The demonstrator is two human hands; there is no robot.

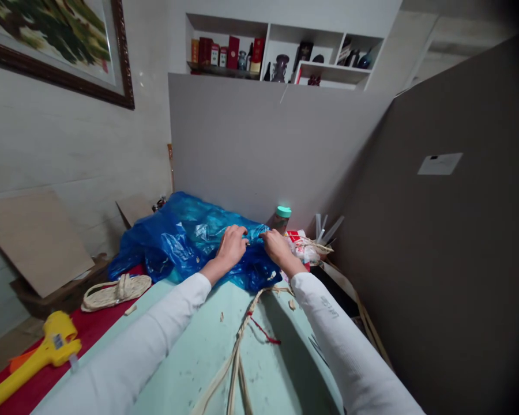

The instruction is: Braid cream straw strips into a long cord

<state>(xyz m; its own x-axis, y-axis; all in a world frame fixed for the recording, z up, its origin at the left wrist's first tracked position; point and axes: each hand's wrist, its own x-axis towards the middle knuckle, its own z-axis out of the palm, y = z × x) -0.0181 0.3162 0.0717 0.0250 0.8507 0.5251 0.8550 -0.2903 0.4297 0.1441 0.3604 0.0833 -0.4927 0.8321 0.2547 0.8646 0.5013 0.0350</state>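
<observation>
A large crumpled blue plastic bag (168, 242) lies across the far part of the pale green tabletop (190, 346). Over the bag's right part, my left hand (232, 246) has its fingers curled in a pinch on the plastic. Just to the right, my right hand (277, 246) pinches the bag too, with the thumb and forefinger turned toward the left hand. A stretch of plastic spans the short gap between them. Below my hands, a braided straw cord (241, 333) with a red string (263, 332) runs toward me, its strands spreading apart at the near end.
On red cloth at the left lie a woven straw sandal (116, 292) and a yellow glue gun (47, 351). A jar with a green lid (283, 212) stands behind my right hand, near clear glue sticks (322, 230). Grey panels (259, 138) rise behind and at right.
</observation>
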